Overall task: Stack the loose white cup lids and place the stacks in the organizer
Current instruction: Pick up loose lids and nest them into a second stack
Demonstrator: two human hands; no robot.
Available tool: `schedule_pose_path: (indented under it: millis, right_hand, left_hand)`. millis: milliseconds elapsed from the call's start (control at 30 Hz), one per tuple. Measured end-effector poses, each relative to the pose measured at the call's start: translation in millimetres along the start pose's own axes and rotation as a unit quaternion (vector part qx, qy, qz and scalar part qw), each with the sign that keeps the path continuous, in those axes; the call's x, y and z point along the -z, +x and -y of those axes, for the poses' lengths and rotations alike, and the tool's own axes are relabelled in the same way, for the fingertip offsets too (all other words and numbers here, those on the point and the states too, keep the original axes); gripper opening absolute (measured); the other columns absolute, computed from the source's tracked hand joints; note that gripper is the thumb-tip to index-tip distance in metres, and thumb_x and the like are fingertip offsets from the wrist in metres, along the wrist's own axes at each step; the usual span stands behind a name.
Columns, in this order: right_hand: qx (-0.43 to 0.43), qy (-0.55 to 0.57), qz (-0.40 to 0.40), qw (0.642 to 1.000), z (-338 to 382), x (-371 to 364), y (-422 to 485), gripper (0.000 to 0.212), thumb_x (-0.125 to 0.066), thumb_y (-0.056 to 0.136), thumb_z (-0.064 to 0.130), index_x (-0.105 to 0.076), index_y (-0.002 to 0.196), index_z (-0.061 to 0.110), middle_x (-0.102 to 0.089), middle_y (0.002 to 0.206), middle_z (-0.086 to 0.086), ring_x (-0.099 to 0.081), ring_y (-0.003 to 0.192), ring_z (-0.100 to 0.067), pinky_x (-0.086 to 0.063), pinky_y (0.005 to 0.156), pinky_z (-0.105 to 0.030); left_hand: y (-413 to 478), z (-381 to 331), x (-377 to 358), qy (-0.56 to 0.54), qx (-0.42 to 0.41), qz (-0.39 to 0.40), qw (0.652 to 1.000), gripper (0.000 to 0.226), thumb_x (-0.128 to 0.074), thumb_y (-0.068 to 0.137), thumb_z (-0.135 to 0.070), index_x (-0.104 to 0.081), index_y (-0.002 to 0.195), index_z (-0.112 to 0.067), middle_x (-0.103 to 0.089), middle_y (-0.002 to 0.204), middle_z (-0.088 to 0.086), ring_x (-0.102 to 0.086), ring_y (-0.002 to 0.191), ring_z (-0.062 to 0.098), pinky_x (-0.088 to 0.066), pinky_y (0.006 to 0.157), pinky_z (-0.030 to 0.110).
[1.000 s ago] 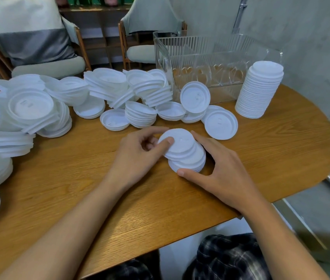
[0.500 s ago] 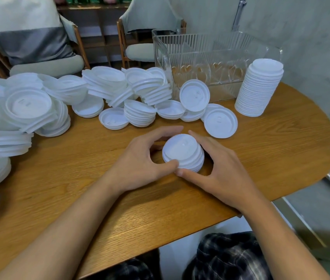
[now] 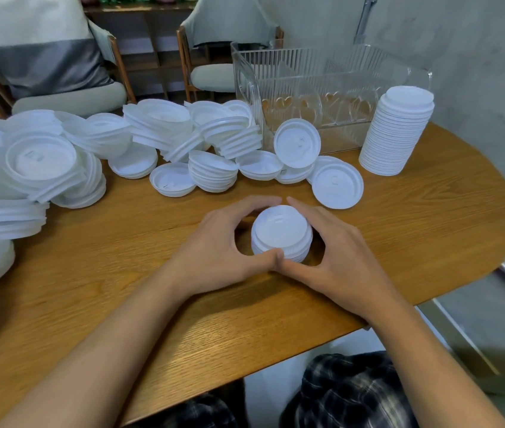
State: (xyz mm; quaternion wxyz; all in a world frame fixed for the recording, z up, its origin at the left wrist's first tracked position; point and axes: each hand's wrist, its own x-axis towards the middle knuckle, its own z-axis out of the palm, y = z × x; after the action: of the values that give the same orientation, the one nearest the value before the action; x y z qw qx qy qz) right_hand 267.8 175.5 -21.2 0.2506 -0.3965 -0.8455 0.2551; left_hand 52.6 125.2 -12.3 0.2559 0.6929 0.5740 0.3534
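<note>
Left hand and right hand curl round the upright stack at mid-table, seemingly squeezing it. The organizer stands far-right, nearer the right hand.

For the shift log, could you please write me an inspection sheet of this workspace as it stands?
Surface: wooden table, rounded at its right end.
Job's things: small stack of lids in front of the person; tall stack beside the clear organizer, with no lids seen inside it; loose lids heaped across the far and left sides.
Clutter: nothing seen.
Grippers: left hand and right hand both curl round the small stack, thumbs meeting at its near side.
Cables: nothing seen.
Surroundings: chairs behind the table; grey wall to the right.
</note>
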Motion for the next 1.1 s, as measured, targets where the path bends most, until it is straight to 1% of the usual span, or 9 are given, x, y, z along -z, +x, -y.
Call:
schedule_pose_path:
  millis: [67,133,300,467,533,633,700,900,1100]
  right_hand:
    - [-0.002,0.003,-0.001,1.000,1,0,0,0.098,-0.076,0.079,0.067,-0.034,0.161,0.036,-0.047,0.149,0.024,-0.037,0.135,0.012,-0.029,0.099,0.001]
    - [-0.006,0.007,-0.004,1.000,0,-1,0,0.101,-0.079,0.075,0.065,-0.034,0.161,0.035,-0.046,0.147,0.025,-0.035,0.132,0.015,-0.026,0.097,0.005]
    - [-0.010,0.018,-0.013,1.000,-1,-1,-1,0.107,-0.083,0.069,0.064,-0.038,0.160,0.033,-0.050,0.148,0.022,-0.039,0.135,0.012,-0.026,0.099,0.005]
    - [-0.016,0.015,-0.010,1.000,-2,-2,0,0.106,-0.084,0.070,0.063,-0.039,0.160,0.029,-0.054,0.146,0.017,-0.044,0.134,0.007,-0.029,0.101,0.001]
    - [-0.017,0.016,-0.006,1.000,-3,-3,0,0.107,-0.082,0.070,0.064,-0.038,0.161,0.028,-0.056,0.147,0.015,-0.045,0.135,0.004,-0.032,0.106,-0.005]
    - [-0.024,0.017,0.002,1.000,-2,-3,0,0.112,-0.074,0.067,0.074,-0.034,0.162,0.030,-0.053,0.150,0.015,-0.044,0.140,-0.002,-0.039,0.116,-0.030]
    - [-0.027,0.015,0.004,1.000,-1,-2,0,0.114,-0.073,0.066,0.076,-0.033,0.163,0.030,-0.052,0.151,0.015,-0.043,0.141,-0.004,-0.040,0.117,-0.035]
    - [-0.021,0.012,0.016,1.000,-1,-3,0,0.115,-0.077,0.068,0.071,-0.029,0.164,0.028,-0.048,0.154,0.014,-0.038,0.141,0.002,-0.030,0.110,-0.016]
    - [-0.020,0.010,0.017,1.000,0,-2,-1,0.111,-0.071,0.071,0.074,-0.030,0.164,0.030,-0.046,0.155,0.016,-0.037,0.143,0.002,-0.031,0.113,-0.020]
  left_hand:
    - [-1,-1,2,-0.006,-0.003,-0.025,1.000,0.073,-0.087,0.073,-0.049,-0.061,0.140,-0.037,-0.065,0.133,-0.024,-0.057,0.128,-0.004,-0.049,0.110,0.031]
    - [0,-2,1,0.008,0.003,-0.057,0.998,0.073,-0.092,0.071,-0.054,-0.064,0.137,-0.037,-0.067,0.126,-0.024,-0.059,0.122,-0.005,-0.051,0.103,0.024]
    - [2,-6,-5,0.009,0.010,-0.068,0.998,0.073,-0.089,0.065,-0.063,-0.068,0.127,-0.032,-0.067,0.118,-0.022,-0.060,0.115,-0.005,-0.053,0.091,0.018]
    - [2,-6,-10,0.010,0.023,-0.090,0.996,0.068,-0.092,0.063,-0.059,-0.069,0.119,-0.029,-0.068,0.115,-0.017,-0.062,0.107,-0.004,-0.053,0.087,0.016]
    - [2,-5,-12,0.009,0.023,-0.096,0.995,0.066,-0.092,0.065,-0.058,-0.069,0.118,-0.028,-0.069,0.114,-0.017,-0.063,0.106,-0.003,-0.053,0.086,0.018]
    - [2,-4,-12,0.001,0.024,-0.104,0.994,0.060,-0.090,0.068,-0.057,-0.072,0.118,-0.027,-0.071,0.111,-0.018,-0.065,0.105,0.001,-0.056,0.087,0.024]
    - [2,-3,-11,0.006,0.031,-0.103,0.994,0.063,-0.089,0.067,-0.061,-0.073,0.118,-0.028,-0.071,0.111,-0.020,-0.065,0.106,0.001,-0.056,0.089,0.024]
    - [0,-2,-15,0.009,0.040,-0.111,0.993,0.071,-0.089,0.061,-0.067,-0.072,0.117,-0.027,-0.071,0.113,-0.018,-0.064,0.107,-0.002,-0.054,0.090,0.019]
    - [-1,2,-9,-0.043,0.036,-0.081,0.995,0.068,-0.089,0.064,-0.061,-0.073,0.122,-0.030,-0.072,0.114,-0.019,-0.066,0.109,-0.002,-0.056,0.096,0.024]
